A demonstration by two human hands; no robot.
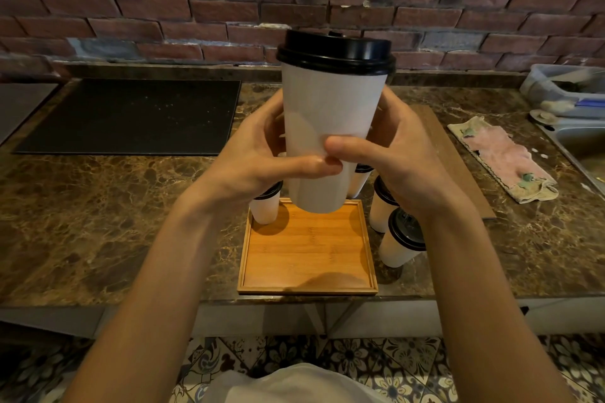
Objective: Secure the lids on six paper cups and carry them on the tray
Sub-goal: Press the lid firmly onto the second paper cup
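I hold a tall white paper cup [327, 114] with a black lid [335, 49] upright in the air above the wooden tray [307, 258]. My left hand [262, 154] wraps its left side and my right hand [399, 154] its right side, thumbs meeting in front. One lidded cup [265, 204] stands at the tray's far left corner. Two more lidded cups [381, 206] [401, 242] stand on the counter right of the tray. Another cup [359, 178] shows partly behind the held one.
A marble counter [114, 206] runs under a brick wall. A black mat [131, 114] lies at the back left. A wooden board [448, 147], a pink cloth [504, 157], a plastic tub [566, 88] and a sink [582, 141] are on the right.
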